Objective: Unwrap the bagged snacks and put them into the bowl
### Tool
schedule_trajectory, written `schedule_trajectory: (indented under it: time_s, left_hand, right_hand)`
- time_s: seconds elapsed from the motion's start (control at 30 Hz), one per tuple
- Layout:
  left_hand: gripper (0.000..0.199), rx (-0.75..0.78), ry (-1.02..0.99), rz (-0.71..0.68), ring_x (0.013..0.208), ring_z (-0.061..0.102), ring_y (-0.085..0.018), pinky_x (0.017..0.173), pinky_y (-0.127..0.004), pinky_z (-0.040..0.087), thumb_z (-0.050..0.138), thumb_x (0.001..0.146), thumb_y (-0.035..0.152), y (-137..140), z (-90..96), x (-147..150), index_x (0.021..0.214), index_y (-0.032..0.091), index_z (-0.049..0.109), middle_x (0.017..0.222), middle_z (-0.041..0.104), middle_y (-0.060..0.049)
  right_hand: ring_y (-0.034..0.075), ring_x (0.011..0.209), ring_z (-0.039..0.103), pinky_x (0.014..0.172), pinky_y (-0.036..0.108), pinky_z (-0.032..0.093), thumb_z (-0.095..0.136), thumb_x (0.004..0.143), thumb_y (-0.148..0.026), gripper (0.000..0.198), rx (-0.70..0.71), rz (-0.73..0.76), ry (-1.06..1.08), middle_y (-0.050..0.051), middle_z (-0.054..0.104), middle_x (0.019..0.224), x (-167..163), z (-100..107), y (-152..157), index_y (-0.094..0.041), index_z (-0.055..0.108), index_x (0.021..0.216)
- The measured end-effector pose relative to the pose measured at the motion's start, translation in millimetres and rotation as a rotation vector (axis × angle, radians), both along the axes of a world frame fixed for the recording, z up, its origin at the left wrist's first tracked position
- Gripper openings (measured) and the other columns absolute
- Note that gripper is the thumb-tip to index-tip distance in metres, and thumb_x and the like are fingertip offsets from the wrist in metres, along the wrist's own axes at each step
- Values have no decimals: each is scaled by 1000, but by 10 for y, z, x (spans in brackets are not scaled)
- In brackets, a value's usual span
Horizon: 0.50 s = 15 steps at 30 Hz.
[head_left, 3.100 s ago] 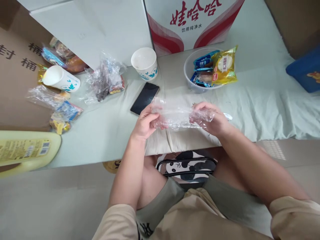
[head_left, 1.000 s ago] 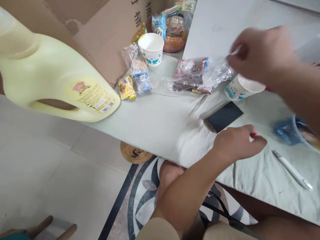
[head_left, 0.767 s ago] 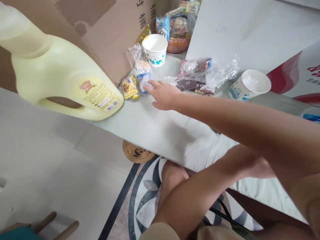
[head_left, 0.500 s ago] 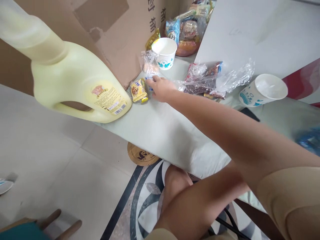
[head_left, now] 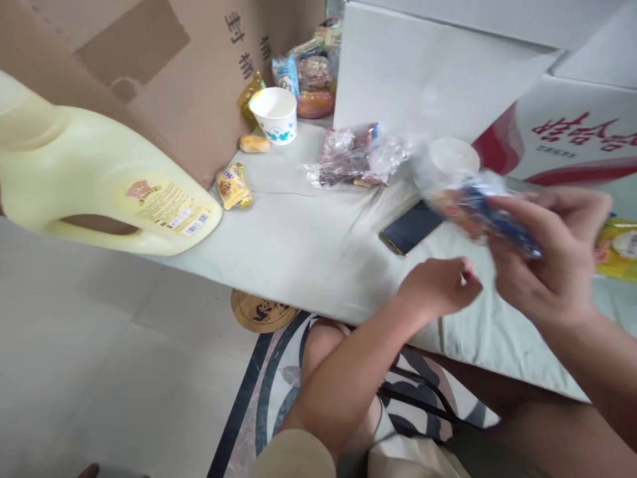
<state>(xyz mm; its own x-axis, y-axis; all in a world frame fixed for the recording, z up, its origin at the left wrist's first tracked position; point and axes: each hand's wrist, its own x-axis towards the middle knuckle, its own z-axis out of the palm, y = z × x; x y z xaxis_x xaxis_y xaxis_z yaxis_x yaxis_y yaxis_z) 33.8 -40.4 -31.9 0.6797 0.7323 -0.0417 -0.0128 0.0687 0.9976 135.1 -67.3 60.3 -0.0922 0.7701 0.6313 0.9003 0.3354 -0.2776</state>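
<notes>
My right hand [head_left: 552, 245] is closed around a clear and blue plastic snack wrapper [head_left: 497, 209], raised over the right part of the cloth-covered surface [head_left: 298, 232]. Motion blurs the wrapper, so its contents are unclear. Just left of it, my left hand [head_left: 438, 285] is curled with thumb and finger nearly meeting; nothing shows in it. A dark phone [head_left: 412, 226] lies beyond my left hand. Behind the wrapper stands a white paper cup [head_left: 455, 156], partly covered. At the far left, a small bread piece [head_left: 254, 144] lies by another paper cup [head_left: 273, 119], near a yellow snack packet [head_left: 233, 186].
A large pale-yellow jug [head_left: 114, 172] stands at the left edge before a cardboard box [head_left: 164, 86]. Crumpled wrappers [head_left: 348, 156] lie mid-surface. White boxes [head_left: 418, 73] line the back; bagged snacks [head_left: 316, 73] sit in the corner. A yellow packet [head_left: 620, 249] is far right.
My right hand has moved from beside the left cup to the right, now with the wrapper in it. My left hand has come into view. The camera view has shifted right.
</notes>
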Motion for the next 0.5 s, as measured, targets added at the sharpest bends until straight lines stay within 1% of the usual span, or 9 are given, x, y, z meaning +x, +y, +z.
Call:
schedule_trajectory:
  time_s: [0.03, 0.07, 0.1, 0.13, 0.17, 0.23, 0.33, 0.43, 0.5]
  left_hand:
    - [13, -72, 25, 39, 98, 67, -31, 96, -50, 52, 67, 81, 34, 12, 28, -1, 77, 22, 62, 77, 65, -5]
    - [16, -191, -16, 54, 98, 67, -27, 95, -47, 53, 65, 85, 38, 18, 57, 6, 88, 22, 64, 86, 68, -5]
    - [24, -326, -118, 8, 100, 68, -25, 93, -43, 53, 64, 87, 43, 17, 84, 24, 99, 22, 64, 99, 70, -6]
    - [35, -430, -238, -93, 108, 67, -25, 94, -42, 54, 67, 87, 48, 10, 106, 54, 112, 24, 62, 116, 68, -8]
    - [46, -486, -321, -182, 115, 65, -25, 95, -41, 53, 74, 82, 49, -3, 119, 96, 119, 26, 60, 129, 64, -9]
    - [65, -520, -406, -234, 119, 63, -25, 100, -41, 51, 87, 70, 46, -38, 116, 206, 125, 28, 57, 136, 60, -9]
    - [74, -483, -377, -161, 117, 64, -24, 106, -43, 47, 94, 61, 41, -68, 54, 368, 123, 25, 56, 127, 64, -7]
    - [70, -423, -278, -158, 115, 65, -24, 106, -44, 47, 93, 63, 39, -47, -10, 432, 120, 23, 56, 121, 67, -7]
    - [66, -388, -190, -262, 110, 66, -24, 102, -43, 49, 93, 63, 37, -28, -29, 419, 118, 23, 58, 118, 68, -6]
  right_hand:
    - [38, 122, 58, 99, 63, 49, 57, 96, -30, 57, 48, -99, 1, 13, 60, 120, 199, -67, -216, -57, 51, 146]
    - [38, 119, 60, 98, 64, 50, 58, 95, -29, 61, 57, -170, 13, 12, 61, 117, 361, -164, -401, -58, 47, 148]
    - [39, 116, 61, 95, 64, 51, 60, 94, -28, 64, 54, -206, 13, 12, 63, 115, 485, -278, -553, -58, 46, 148]
    - [39, 114, 62, 93, 64, 53, 61, 92, -26, 66, 33, -215, 13, 11, 63, 115, 574, -398, -673, -57, 46, 149]
    - [39, 112, 64, 89, 63, 55, 64, 90, -24, 68, 47, -190, 6, 11, 64, 113, 632, -514, -767, -53, 46, 149]
    - [38, 111, 66, 87, 60, 59, 68, 86, -20, 70, 48, -94, 3, 10, 65, 111, 690, -700, -891, -43, 47, 149]
    - [36, 120, 65, 94, 57, 59, 70, 85, -20, 62, -51, 35, 120, 11, 68, 117, 755, -842, -994, -33, 51, 143]
    - [34, 128, 61, 106, 58, 52, 69, 89, -30, 46, -13, -20, 464, 9, 67, 125, 909, -899, -1021, -36, 57, 133]
    - [32, 126, 63, 104, 57, 53, 65, 92, -41, 45, -16, -68, 733, 8, 66, 132, 1046, -931, -985, -39, 55, 135]
